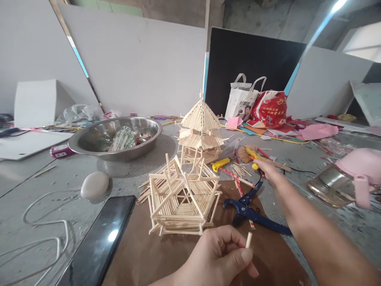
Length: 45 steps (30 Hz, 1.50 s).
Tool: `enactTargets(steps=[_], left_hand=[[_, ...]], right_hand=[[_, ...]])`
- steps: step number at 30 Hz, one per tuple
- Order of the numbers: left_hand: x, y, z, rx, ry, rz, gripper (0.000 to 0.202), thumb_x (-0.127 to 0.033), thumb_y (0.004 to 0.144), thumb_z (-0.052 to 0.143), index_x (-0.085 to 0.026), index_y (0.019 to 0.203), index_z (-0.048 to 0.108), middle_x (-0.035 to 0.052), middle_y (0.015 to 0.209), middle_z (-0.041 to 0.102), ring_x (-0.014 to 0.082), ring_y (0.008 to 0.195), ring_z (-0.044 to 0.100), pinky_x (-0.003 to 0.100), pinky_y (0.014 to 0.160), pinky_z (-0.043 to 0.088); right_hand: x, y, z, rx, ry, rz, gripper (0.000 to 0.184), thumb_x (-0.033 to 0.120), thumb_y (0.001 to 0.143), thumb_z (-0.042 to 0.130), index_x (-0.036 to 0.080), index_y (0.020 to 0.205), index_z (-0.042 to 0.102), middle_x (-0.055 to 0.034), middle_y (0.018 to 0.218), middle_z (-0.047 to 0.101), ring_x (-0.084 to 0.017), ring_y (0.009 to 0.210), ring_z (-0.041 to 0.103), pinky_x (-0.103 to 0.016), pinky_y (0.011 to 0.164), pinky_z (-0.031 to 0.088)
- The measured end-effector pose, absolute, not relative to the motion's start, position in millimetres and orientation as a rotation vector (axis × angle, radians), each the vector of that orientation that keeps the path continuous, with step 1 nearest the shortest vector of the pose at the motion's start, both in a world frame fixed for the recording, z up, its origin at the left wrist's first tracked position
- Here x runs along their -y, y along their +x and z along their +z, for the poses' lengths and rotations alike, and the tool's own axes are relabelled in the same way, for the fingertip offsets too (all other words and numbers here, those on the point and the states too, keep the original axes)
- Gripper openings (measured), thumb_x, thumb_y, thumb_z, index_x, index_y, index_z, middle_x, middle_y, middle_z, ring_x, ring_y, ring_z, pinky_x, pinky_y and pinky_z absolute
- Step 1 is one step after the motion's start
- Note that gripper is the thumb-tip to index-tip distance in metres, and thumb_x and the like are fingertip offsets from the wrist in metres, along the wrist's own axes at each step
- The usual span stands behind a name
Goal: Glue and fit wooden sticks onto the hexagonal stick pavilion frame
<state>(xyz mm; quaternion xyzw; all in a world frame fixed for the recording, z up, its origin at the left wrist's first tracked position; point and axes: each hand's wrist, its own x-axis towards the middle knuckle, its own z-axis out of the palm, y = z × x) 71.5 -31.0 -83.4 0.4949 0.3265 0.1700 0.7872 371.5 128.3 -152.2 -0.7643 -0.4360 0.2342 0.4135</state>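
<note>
Nearest, the left hand [220, 254] pinches a short stick piece [249, 240] between thumb and forefinger, above the brown board [143, 254]. Leftmost lies a black phone [101, 238], then the hexagonal stick frame [183, 198] on the board, with a stick pagoda [201, 131] behind it. Blue cutters [253, 212] lie right of the frame, and the right hand [268, 169] touches a yellow tool [253, 155], its grip impossible to tell.

Head camera faces forward and down, seemingly close above the table [18, 174].
</note>
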Motion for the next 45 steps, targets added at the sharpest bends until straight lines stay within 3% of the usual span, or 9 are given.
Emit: enactTargets(steps=[4, 7, 13, 18, 22, 27, 31, 35, 45], left_hand=[[32, 70, -94, -0.583, 1.290, 0.429, 0.044, -0.058, 0.070, 0.054, -0.014, 0.074, 0.049, 0.0022, 0.063, 0.059, 0.0059, 0.050, 0.049, 0.015, 0.044, 0.035], [31, 68, -104, -0.487, 1.722, 0.638, 0.027, -0.041, 0.080, 0.048, -0.015, 0.075, 0.054, 0.0026, 0.062, 0.059, 0.0080, 0.052, 0.053, 0.015, 0.045, 0.037], [26, 67, -106, -0.314, 2.511, 1.033, 0.009, -0.019, 0.083, 0.048, -0.016, 0.076, 0.052, 0.0028, 0.068, 0.065, 0.0095, 0.058, 0.058, 0.017, 0.055, 0.046], [20, 66, -114, -0.547, 2.790, 1.021, 0.008, -0.018, 0.082, 0.048, -0.016, 0.077, 0.054, 0.0048, 0.094, 0.067, 0.0190, 0.094, 0.060, 0.035, 0.090, 0.043], [18, 65, -118, -0.778, 2.805, 1.016, 0.007, -0.017, 0.080, 0.049, -0.016, 0.079, 0.056, 0.0065, 0.101, 0.065, 0.0241, 0.107, 0.053, 0.044, 0.097, 0.035], [16, 63, -99, -0.814, 2.522, 0.944, 0.009, -0.012, 0.078, 0.049, -0.016, 0.075, 0.056, 0.0058, 0.077, 0.064, 0.0168, 0.076, 0.058, 0.031, 0.073, 0.046], [19, 63, -88, -0.842, 1.727, 0.906, 0.016, -0.025, 0.080, 0.051, -0.015, 0.068, 0.053, -0.0003, 0.059, 0.053, 0.0084, 0.054, 0.045, 0.019, 0.051, 0.036], [25, 69, -88, -0.805, 1.034, 0.807, 0.032, -0.042, 0.070, 0.064, -0.014, 0.064, 0.051, -0.0030, 0.055, 0.048, 0.0052, 0.051, 0.038, 0.017, 0.049, 0.031], [27, 73, -80, -0.760, 0.770, 0.926, 0.028, -0.037, 0.063, 0.072, -0.013, 0.064, 0.056, -0.0025, 0.056, 0.053, 0.0035, 0.046, 0.042, 0.016, 0.046, 0.032]], right_hand=[[-119, 370, -143, 0.850, -1.892, 0.745, 0.031, 0.030, 0.085, 0.050, 0.016, 0.112, 0.051, -0.0074, 0.111, 0.055, -0.018, 0.092, 0.057, -0.039, 0.076, 0.049], [-114, 366, -129, 0.791, -1.764, 0.776, 0.029, 0.031, 0.085, 0.049, 0.016, 0.110, 0.052, -0.0068, 0.107, 0.056, -0.017, 0.088, 0.057, -0.037, 0.073, 0.049], [-105, 346, -94, 0.862, -1.356, 0.751, 0.018, 0.029, 0.073, 0.061, 0.017, 0.083, 0.054, 0.0022, 0.077, 0.060, -0.007, 0.053, 0.055, -0.022, 0.050, 0.047], [-91, 323, -67, 0.959, -1.112, 0.798, 0.026, 0.038, 0.064, 0.063, 0.023, 0.083, 0.053, 0.0027, 0.081, 0.062, -0.007, 0.042, 0.051, -0.023, 0.044, 0.044], [-79, 310, -55, 1.034, -0.993, 0.752, 0.022, 0.033, 0.064, 0.065, 0.022, 0.081, 0.055, -0.0001, 0.088, 0.064, -0.007, 0.042, 0.052, -0.024, 0.046, 0.044], [-63, 304, -53, 1.164, -0.876, 0.811, 0.022, 0.037, 0.067, 0.067, 0.023, 0.082, 0.059, -0.0024, 0.091, 0.066, -0.008, 0.041, 0.052, -0.028, 0.047, 0.045], [-51, 301, -54, 1.324, -0.759, 1.015, 0.028, 0.043, 0.068, 0.066, 0.021, 0.085, 0.063, -0.0042, 0.082, 0.068, -0.010, 0.040, 0.053, -0.027, 0.040, 0.041], [-41, 299, -53, 1.474, -0.675, 1.088, 0.019, 0.038, 0.073, 0.063, 0.021, 0.081, 0.066, -0.0038, 0.077, 0.068, -0.008, 0.038, 0.050, -0.026, 0.041, 0.042], [-26, 307, -53, 1.737, -0.721, 1.304, 0.022, 0.039, 0.069, 0.067, 0.021, 0.083, 0.064, 0.0010, 0.060, 0.055, -0.007, 0.043, 0.044, -0.018, 0.034, 0.031]])
